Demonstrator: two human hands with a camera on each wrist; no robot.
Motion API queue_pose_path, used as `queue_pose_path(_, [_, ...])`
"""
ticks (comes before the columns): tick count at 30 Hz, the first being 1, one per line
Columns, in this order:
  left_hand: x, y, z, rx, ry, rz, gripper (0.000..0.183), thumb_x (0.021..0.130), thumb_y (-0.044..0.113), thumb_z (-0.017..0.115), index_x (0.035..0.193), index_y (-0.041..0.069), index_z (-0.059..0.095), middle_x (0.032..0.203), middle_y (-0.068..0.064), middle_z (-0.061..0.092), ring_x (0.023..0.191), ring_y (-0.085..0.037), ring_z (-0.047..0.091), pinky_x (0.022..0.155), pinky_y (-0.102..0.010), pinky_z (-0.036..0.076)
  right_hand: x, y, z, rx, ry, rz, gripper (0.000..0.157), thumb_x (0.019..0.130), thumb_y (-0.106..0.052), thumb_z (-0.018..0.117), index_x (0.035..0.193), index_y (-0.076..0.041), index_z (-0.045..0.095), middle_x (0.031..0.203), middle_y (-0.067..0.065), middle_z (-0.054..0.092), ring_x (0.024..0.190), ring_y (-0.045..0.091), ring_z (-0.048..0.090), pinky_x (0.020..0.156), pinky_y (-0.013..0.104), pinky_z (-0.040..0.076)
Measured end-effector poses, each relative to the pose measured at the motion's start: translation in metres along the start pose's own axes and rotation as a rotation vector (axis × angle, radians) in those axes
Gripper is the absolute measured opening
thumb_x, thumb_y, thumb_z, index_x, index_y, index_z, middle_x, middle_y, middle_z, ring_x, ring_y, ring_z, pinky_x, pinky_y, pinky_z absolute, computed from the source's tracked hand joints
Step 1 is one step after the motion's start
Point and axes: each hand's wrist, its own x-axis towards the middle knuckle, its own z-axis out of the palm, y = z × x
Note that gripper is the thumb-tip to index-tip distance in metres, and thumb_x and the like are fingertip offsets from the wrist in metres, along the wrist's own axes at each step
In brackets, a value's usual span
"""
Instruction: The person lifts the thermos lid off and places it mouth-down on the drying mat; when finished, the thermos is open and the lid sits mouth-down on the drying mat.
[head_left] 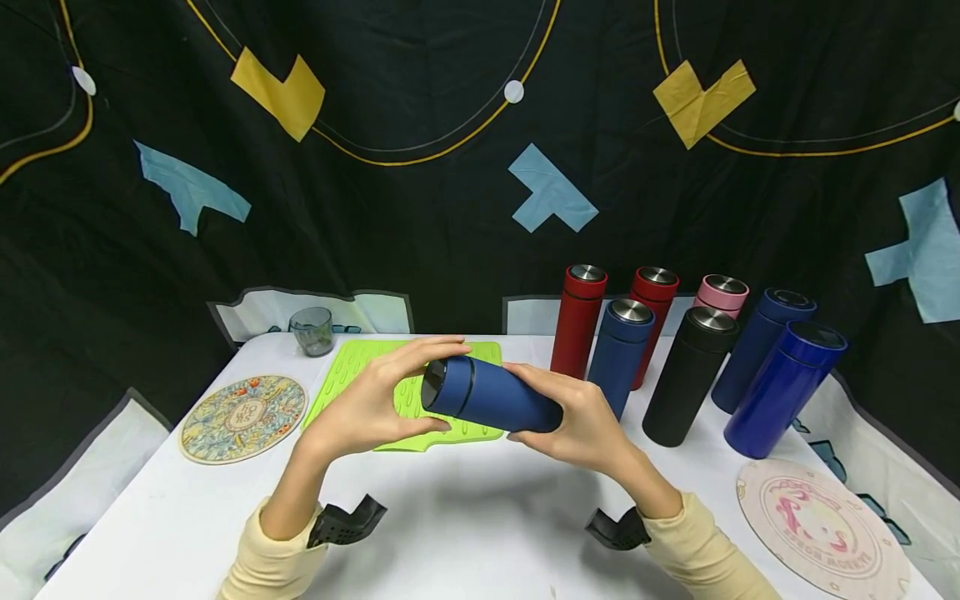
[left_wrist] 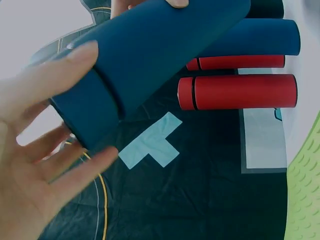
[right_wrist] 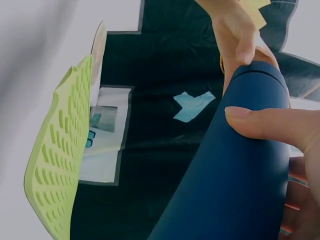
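A dark blue thermos flask (head_left: 498, 392) is held tilted above the table, its capped end toward the left and slightly higher. My right hand (head_left: 573, 417) grips its lower body; in the right wrist view the thumb (right_wrist: 270, 124) lies across the side. My left hand (head_left: 375, 408) is spread around the cap end, fingers over the top and thumb below, with fairly straight fingers. In the left wrist view the left thumb (left_wrist: 75, 62) overlaps the cap (left_wrist: 92, 110), while the other fingers stand apart from it. Whether the left fingertips touch the cap is hard to see.
Behind the flask lies a green drying mat (head_left: 352, 367). A grey glass (head_left: 312, 332) and a patterned round mat (head_left: 243, 419) are at left. Several flasks, including a red one (head_left: 579, 321) and a black one (head_left: 686, 379), stand at right, near a pink round mat (head_left: 821, 529).
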Motion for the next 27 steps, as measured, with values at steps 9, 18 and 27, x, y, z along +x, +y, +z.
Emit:
queue_pose_path(9, [0.0007,0.004,-0.0005,-0.062,0.052,-0.03,0.071,0.071,0.011,0.087,0.134,0.016,0.054,0.134,0.001,0.054,0.114,-0.02,0.056,0.08,-0.032,0.056,-0.0001,-0.0003,0.0004,-0.051,0.015,-0.021,0.083,0.062,-0.017,0.092,0.136,-0.009,0.054,0.128,0.007,0.061,0.111,0.025,0.062,0.088,0.044,0.053])
queue_pose_path(18, [0.0016,0.0008,0.0023,-0.067,0.111,-0.228,0.069,0.071,0.029,0.087,0.132,0.017,0.057,0.12,-0.002,0.062,0.097,-0.02,0.064,0.074,-0.029,0.057,0.0017,0.0,0.0023,-0.263,0.068,-0.125,0.082,0.063,-0.018,0.091,0.136,-0.006,0.054,0.129,0.011,0.06,0.116,0.028,0.059,0.095,0.045,0.049])
queue_pose_path(27, [0.0031,0.0047,0.0054,-0.055,0.167,-0.379,0.062,0.073,0.035,0.085,0.128,0.019,0.06,0.113,-0.004,0.066,0.095,-0.023,0.065,0.072,-0.03,0.058,0.0017,-0.0012,0.0069,-0.379,0.108,-0.171,0.079,0.065,-0.016,0.089,0.135,-0.003,0.054,0.128,0.014,0.06,0.116,0.029,0.059,0.097,0.045,0.047])
